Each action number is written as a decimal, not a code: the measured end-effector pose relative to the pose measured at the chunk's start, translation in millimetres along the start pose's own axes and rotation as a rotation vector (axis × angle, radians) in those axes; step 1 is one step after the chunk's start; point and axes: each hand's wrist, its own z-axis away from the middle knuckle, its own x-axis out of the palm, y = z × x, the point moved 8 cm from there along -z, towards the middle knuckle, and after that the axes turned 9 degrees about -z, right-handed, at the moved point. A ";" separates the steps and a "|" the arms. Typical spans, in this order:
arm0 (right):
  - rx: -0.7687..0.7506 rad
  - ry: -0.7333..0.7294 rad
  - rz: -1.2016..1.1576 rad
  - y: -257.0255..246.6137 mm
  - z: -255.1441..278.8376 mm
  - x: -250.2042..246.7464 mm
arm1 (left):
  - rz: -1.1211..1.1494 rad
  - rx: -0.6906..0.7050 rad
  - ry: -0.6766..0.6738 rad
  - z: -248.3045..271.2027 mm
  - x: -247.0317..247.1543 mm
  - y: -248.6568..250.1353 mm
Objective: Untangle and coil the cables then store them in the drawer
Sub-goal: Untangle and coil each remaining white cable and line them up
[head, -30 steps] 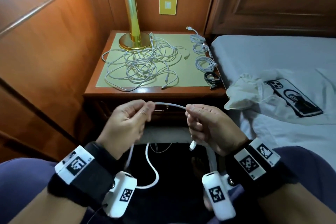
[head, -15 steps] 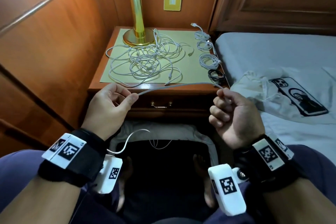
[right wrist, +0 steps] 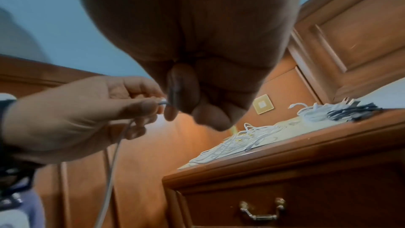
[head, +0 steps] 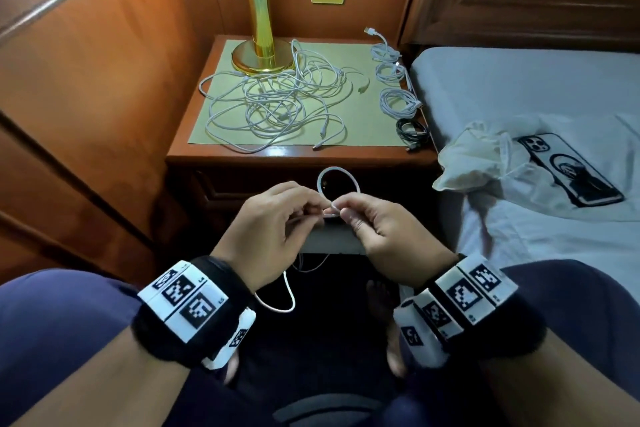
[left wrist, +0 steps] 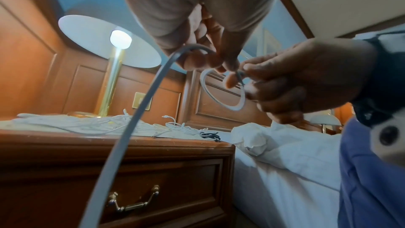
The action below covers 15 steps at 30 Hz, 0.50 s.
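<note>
While pinched: cable loop (head: 337,180) midair.

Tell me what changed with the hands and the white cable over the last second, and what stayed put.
The left hand and right hand first pulled apart, drawing the white cable out straight, then came back together; the cable now stands in a small loop above the fingers, both hands pinching it where it crosses. Neither hand let go. The tangled pile, the coiled bundles and the shut drawer stayed as they were.
</note>
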 end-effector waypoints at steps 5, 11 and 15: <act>0.065 -0.107 -0.247 -7.5 0.6 6.3 | 0.004 -0.073 0.008 -1.0 -6.5 -16.2; 0.172 -0.208 -0.555 -1.8 5.4 21.2 | -0.013 -0.040 0.000 -3.2 -6.9 -17.3; 0.177 -0.302 -0.529 -3.8 7.4 20.7 | 0.087 0.005 -0.138 -1.4 2.1 -9.9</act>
